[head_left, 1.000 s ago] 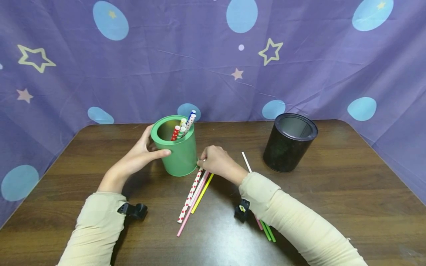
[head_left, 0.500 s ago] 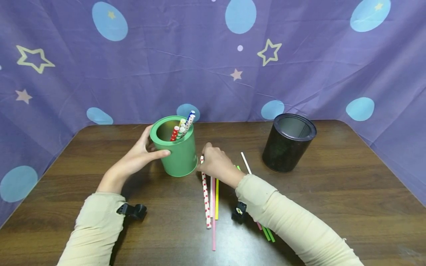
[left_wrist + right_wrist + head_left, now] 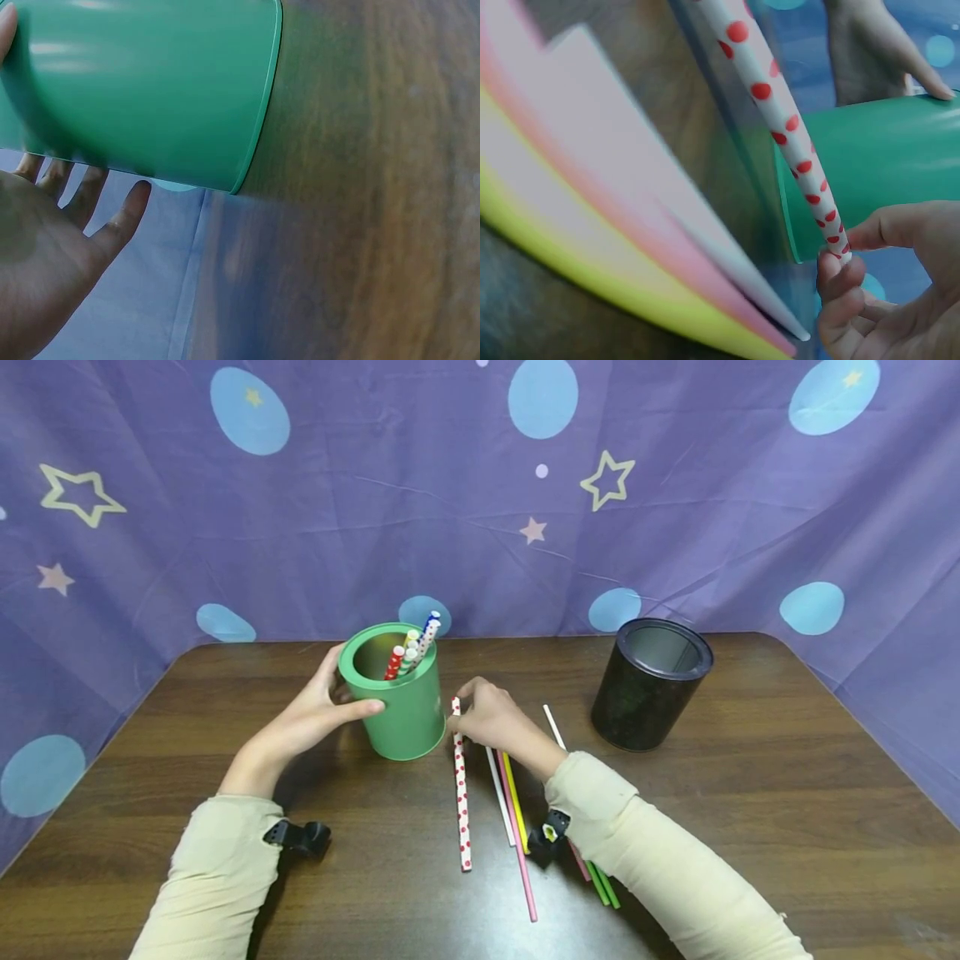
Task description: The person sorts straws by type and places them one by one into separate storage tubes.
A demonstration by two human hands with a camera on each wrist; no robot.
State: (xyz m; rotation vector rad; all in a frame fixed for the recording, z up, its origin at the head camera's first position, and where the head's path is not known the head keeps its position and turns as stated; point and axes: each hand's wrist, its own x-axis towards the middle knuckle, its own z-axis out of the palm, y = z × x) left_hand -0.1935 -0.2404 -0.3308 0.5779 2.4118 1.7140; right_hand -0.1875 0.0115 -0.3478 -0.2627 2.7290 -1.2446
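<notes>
My left hand (image 3: 311, 710) holds the green can (image 3: 407, 718) by its left side, thumb on the front and fingers behind. Several patterned paper straws (image 3: 408, 653) stand in the can, leaning right. Beside the can, my right hand (image 3: 491, 718) pinches the upper end of a white paper straw with red dots (image 3: 462, 810). The right wrist view shows thumb and fingertips around the end of that dotted straw (image 3: 791, 124). White (image 3: 502, 806), pink (image 3: 525, 877) and yellow (image 3: 517, 814) plain straws lie apart from it, under the right hand, their far ends hidden.
A black can (image 3: 651, 693) stands at the back right of the brown wooden table (image 3: 787, 793). Near the right forearm lie green straws (image 3: 603, 889), another pink one (image 3: 580, 864) and a white one (image 3: 553, 724), partly covered by the sleeve. A purple patterned cloth (image 3: 465, 527) hangs behind.
The plain white, pink and yellow straws have swung to the right, away from the dotted straw. The dotted straw has turned to point nearly straight toward me. My left hand stays on the can.
</notes>
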